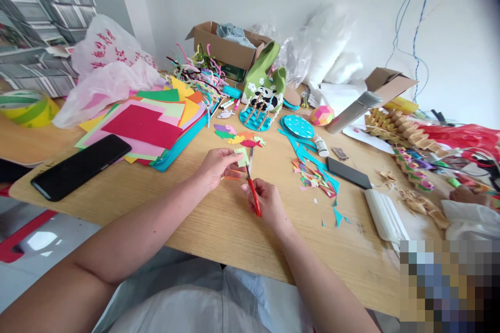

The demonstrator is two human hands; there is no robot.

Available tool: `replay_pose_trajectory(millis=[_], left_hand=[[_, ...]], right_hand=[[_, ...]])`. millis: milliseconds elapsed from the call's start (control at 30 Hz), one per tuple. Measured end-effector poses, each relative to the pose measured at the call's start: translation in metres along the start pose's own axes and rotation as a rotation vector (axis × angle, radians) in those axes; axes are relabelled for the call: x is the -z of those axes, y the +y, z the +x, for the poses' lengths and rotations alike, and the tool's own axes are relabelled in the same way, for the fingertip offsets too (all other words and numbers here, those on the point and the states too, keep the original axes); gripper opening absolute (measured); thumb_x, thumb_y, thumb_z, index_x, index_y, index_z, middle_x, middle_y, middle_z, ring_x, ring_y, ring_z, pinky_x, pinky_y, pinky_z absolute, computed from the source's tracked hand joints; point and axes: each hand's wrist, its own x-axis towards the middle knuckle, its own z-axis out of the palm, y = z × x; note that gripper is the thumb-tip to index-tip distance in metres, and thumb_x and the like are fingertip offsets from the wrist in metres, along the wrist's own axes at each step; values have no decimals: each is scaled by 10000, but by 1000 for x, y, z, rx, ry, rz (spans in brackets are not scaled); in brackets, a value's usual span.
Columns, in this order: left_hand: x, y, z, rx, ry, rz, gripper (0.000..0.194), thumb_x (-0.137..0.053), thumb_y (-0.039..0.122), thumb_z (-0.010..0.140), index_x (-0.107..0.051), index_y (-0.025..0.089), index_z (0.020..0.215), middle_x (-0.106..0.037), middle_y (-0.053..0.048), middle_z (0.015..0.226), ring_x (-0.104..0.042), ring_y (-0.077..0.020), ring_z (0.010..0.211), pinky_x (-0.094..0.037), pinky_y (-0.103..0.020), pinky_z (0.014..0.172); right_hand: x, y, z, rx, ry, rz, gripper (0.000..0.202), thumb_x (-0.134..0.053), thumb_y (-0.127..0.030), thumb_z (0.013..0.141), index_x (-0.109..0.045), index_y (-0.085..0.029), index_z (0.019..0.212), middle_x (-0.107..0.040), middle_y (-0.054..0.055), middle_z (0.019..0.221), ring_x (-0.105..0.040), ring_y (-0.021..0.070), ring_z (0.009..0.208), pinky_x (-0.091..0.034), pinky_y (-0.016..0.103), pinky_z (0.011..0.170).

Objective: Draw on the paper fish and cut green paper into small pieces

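Between the thumb and fingers of my left hand (219,167) is a small light green piece of paper (242,156). Red-handled scissors (254,197) are in my right hand (269,202), their blades pointing away from me and meeting the paper's lower edge. Whether the blades are parted is too small to tell. Just beyond my hands lie several coloured paper fish (236,139), in purple, green, yellow and red. A pencil-like stick (251,155) lies on the table behind the scissors' tips. Orange paper strips (234,174) show under my left fingers.
At left are stacked coloured sheets (142,125) and a black phone (80,166). Paper scraps (316,179), a dark flat slab (348,173) and a white case (386,216) lie right. A green panda bag (265,83) and a cardboard box (226,47) stand behind. Another person's hand (469,195) is far right.
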Motion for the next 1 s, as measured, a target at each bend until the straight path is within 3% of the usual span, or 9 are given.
replay_pose_trajectory(millis=[200,767,1000], left_hand=[[-3,3,-4,23,-21,43,36,-678,117,708,-662,89,692,-694,-88,657,-685,-180,586,-537,-222,457],[-3,1,-3,46,-34,99,150,-741,180,675,-632,102,608,-704,-100,652,-681,-176,561,-537,-227,475],[-3,1,-3,53,-39,92,111,-724,157,678,-648,93,629,-703,-92,644,-677,-165,548,-537,-215,465]], right_hand=[[0,-1,1,-7,5,-7,470,-626,-606,760,-410,-214,615,-477,-42,434,-400,92,379,-258,219,402],[1,-3,0,-1,14,-23,496,-620,-639,746,-391,-222,604,-483,-33,432,-400,96,381,-268,225,395],[0,-3,0,-7,8,-11,481,-620,-629,746,-405,-220,617,-474,-40,436,-404,97,383,-268,222,393]])
